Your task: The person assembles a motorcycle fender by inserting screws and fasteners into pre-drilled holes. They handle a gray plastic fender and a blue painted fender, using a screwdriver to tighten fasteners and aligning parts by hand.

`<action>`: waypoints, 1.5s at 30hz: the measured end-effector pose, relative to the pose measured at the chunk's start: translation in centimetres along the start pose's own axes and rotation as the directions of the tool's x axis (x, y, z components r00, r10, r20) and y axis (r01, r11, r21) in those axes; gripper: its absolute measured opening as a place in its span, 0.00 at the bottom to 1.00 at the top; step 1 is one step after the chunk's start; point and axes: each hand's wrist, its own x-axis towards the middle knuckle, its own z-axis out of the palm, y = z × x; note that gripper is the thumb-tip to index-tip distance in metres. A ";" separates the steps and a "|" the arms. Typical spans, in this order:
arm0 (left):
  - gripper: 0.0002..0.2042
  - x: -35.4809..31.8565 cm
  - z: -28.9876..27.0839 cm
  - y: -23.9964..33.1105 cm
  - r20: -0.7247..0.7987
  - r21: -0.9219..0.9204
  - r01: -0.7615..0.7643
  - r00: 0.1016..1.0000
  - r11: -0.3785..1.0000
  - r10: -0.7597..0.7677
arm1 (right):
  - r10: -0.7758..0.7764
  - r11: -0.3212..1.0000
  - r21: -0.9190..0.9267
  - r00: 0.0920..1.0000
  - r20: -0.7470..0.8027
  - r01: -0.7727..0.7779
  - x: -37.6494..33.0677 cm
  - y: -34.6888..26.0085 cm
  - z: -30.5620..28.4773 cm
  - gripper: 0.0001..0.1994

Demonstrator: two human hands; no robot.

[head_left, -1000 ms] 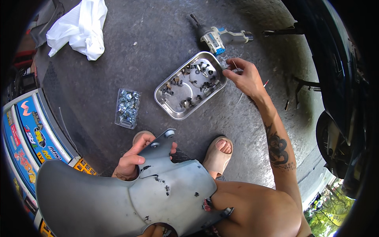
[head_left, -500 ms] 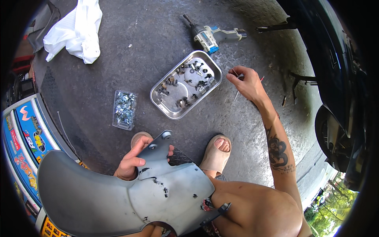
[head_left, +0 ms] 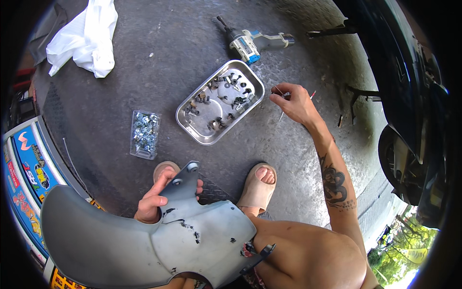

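A scuffed grey fender (head_left: 207,231) with black scrape marks lies across my lap. My left hand (head_left: 150,204) is closed round its narrow upper end, thumb on top and fingertips showing past the far edge. Out to the right, low over the floor beside the metal tray (head_left: 219,111), my right hand (head_left: 297,103) is pinched on a thin metal piece with a dark part; the fingers hide most of it. Several bolts, screws and clips (head_left: 240,102) lie loose in the tray.
A clear plastic box of metal clips (head_left: 145,135) sits left of the tray. Beyond the tray lies a cordless power driver (head_left: 248,47). A white plastic bag (head_left: 89,41) is far left, a stickered cabinet (head_left: 33,183) nearer, a dark vehicle (head_left: 394,91) at right.
The whole view has shifted slightly, so things sit a little further left. Both hands keep their grips; the fender has barely moved.
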 end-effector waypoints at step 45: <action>0.42 -0.1 0.0 0.4 -0.044 -0.007 0.041 0.998 0.999 -0.042 | -0.114 0.992 -0.079 0.981 -0.155 0.103 0.4 0.4 -0.8 0.13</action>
